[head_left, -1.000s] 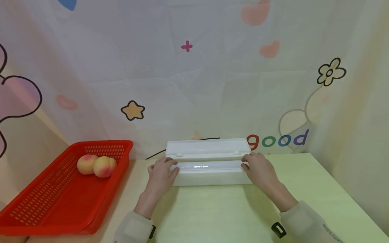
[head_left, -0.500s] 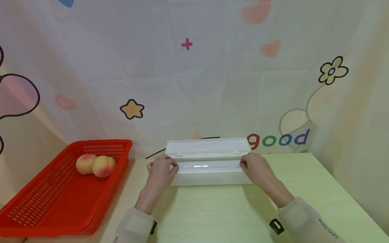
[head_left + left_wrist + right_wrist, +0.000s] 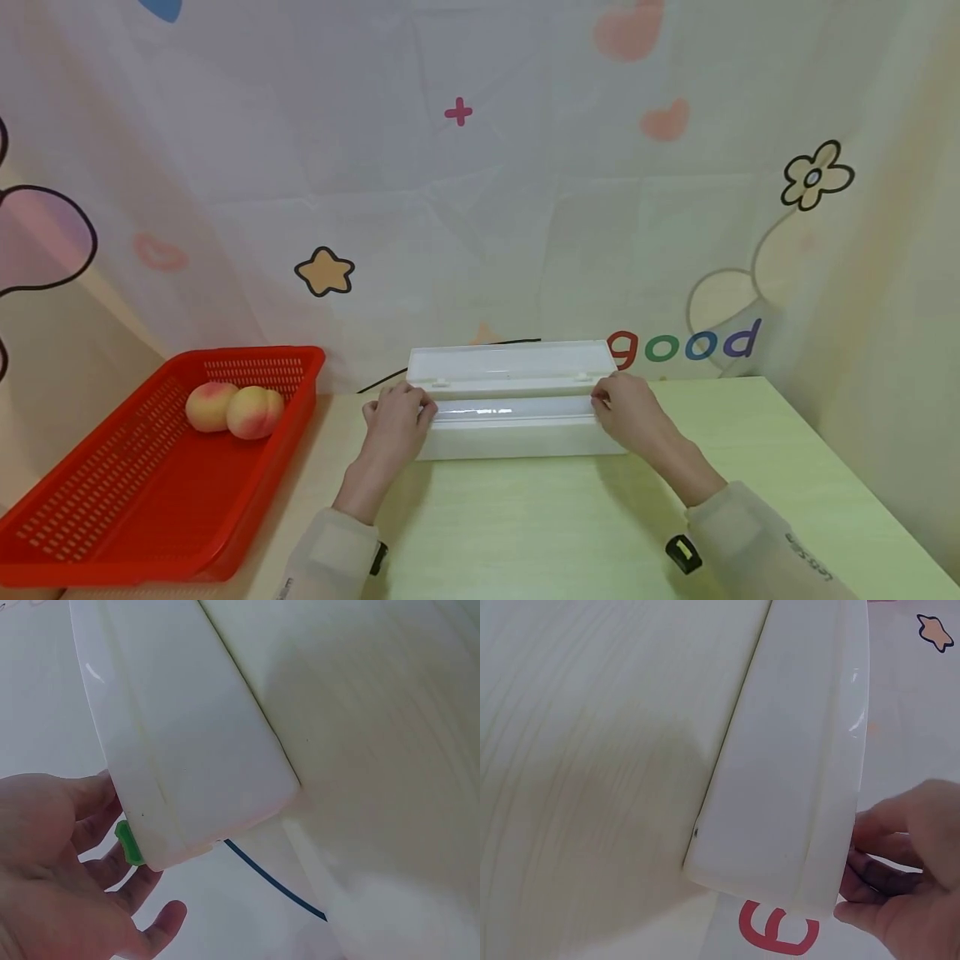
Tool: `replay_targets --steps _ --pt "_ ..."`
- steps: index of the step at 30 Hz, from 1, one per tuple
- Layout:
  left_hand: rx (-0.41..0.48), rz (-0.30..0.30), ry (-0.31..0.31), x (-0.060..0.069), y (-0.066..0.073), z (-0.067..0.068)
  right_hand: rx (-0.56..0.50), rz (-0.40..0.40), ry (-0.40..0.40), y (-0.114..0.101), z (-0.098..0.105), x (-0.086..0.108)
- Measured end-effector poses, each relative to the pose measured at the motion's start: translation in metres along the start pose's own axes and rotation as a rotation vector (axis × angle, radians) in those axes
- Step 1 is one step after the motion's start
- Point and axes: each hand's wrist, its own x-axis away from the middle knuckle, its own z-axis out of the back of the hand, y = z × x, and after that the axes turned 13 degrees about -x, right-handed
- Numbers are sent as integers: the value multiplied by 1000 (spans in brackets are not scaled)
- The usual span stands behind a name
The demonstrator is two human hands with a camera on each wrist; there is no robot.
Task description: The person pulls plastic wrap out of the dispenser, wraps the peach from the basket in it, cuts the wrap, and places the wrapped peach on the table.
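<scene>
A long white cling film dispenser (image 3: 521,442) lies across the table, its lid (image 3: 513,360) raised at the back. Glossy clear film (image 3: 525,406) stretches along its top opening. At the left end my left hand (image 3: 395,425) pinches the film between thumb and fingers. My right hand (image 3: 633,417) pinches it likewise at the right end. In the left wrist view a green tab (image 3: 128,843) shows at the box end beside the fingers. The box front hides the exact grip of both hands in the wrist views.
A red plastic basket (image 3: 258,500) stands on the left, holding two peaches (image 3: 255,412). Behind the dispenser hangs a printed curtain (image 3: 480,208), with a thin black cord (image 3: 382,381) at its foot. The pale table (image 3: 525,525) extends in front.
The fingers of both hands have closed from a loose spread into pinches at the two ends of the dispenser. The dispenser and basket stay in place.
</scene>
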Motion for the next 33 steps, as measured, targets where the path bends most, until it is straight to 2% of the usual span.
replay_targets --steps 5,11,19,27,33 --pt "-3 -4 8 -2 0 -1 -8 -9 -18 1 -1 -3" --pt "40 6 25 -4 2 -1 -16 -40 -35 0 -1 -5" --pt "94 6 33 -8 1 -3 -4 -15 -9 0 -3 -2" --pt "152 -3 30 -8 -2 -4 77 3 26 0 -2 -3" --pt "200 14 -3 -7 -4 -4 117 28 42 0 -1 -7"
